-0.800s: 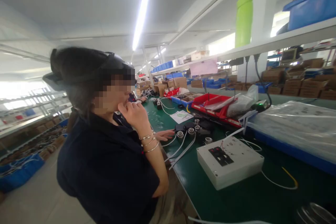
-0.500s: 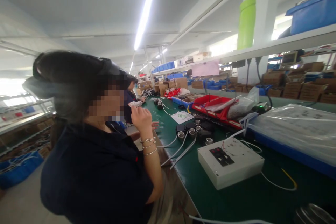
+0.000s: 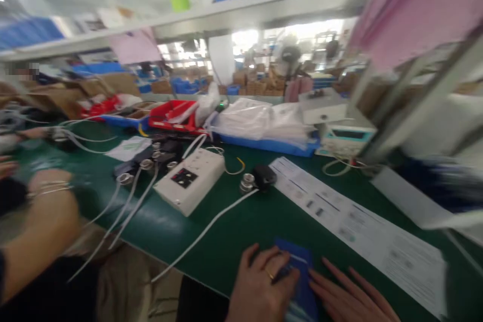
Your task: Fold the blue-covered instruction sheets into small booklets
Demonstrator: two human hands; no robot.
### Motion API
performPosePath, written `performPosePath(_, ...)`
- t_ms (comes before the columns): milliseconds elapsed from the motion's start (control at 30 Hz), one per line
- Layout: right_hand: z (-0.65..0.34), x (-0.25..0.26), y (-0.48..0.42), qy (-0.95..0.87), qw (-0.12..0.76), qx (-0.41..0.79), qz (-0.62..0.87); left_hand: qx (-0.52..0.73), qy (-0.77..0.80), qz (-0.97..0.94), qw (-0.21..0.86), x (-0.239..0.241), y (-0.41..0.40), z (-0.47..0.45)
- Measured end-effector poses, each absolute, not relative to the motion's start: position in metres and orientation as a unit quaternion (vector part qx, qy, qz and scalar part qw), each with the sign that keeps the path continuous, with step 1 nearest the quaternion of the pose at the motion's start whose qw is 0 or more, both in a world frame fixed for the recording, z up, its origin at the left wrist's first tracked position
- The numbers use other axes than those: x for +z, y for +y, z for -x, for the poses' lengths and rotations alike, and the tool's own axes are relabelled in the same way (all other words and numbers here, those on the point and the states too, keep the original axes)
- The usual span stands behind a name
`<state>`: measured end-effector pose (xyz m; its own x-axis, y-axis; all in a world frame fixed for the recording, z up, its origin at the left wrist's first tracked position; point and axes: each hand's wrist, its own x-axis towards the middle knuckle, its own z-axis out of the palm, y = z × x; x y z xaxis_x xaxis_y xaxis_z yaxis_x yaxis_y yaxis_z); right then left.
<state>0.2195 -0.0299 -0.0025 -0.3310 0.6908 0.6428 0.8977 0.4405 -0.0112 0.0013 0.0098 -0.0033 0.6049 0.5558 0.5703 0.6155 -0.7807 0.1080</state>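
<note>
In the lower middle of the head view, my left hand (image 3: 264, 282), with a ring on one finger, lies over a flat blue packet or booklet (image 3: 302, 256) on the green bench. Its fingers are bent, and finger and thumb close on the blue piece; blur hides its exact kind. My right hand (image 3: 350, 292) rests to the right with fingers stretched out, their tips at the blue piece's right edge. Beyond my hands sits a black device with a round metal fitting (image 3: 247, 182) and a white cable (image 3: 211, 221).
Printed sheets (image 3: 350, 216) lie along the right. A white box with a black panel (image 3: 204, 171) stands left of centre, near several black cabled devices (image 3: 166, 153). Behind are a red bin (image 3: 173, 115) and a blue tray (image 3: 264, 145). A co-worker's arm (image 3: 53, 216) is at left.
The view has swung right and down, away from the co-worker. My two hands and the blue piece have come into view, along with the printed sheets.
</note>
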Motion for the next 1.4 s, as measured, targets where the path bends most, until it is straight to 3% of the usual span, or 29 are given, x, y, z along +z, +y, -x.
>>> performPosePath(67, -0.234, 0.013, -0.035, -0.833, 0.223, -0.129, 0.490, -0.333, -0.341, 0.879, 0.033, 0.002, 0.017, 0.000)
performPosePath(233, -0.226, 0.033, -0.020, -0.803, 0.191, -0.093, 0.557, -0.277, -0.309, 0.909, 0.031, 0.026, 0.019, 0.007)
performPosePath(733, -0.216, 0.033, -0.071, -0.846, 0.256, -0.147, 0.444, -0.230, -0.361, 0.904, 0.000, 0.016, 0.013, -0.001)
performPosePath(1100, -0.218, 0.020, -0.024, -0.802, 0.185, -0.106, 0.558, -0.215, -0.350, 0.912, 0.007, 0.016, 0.014, 0.001)
performPosePath(1400, -0.221, 0.017, -0.082, -0.874, 0.191, -0.205, 0.397, -0.237, -0.371, 0.897, -0.027, 0.011, 0.011, -0.003)
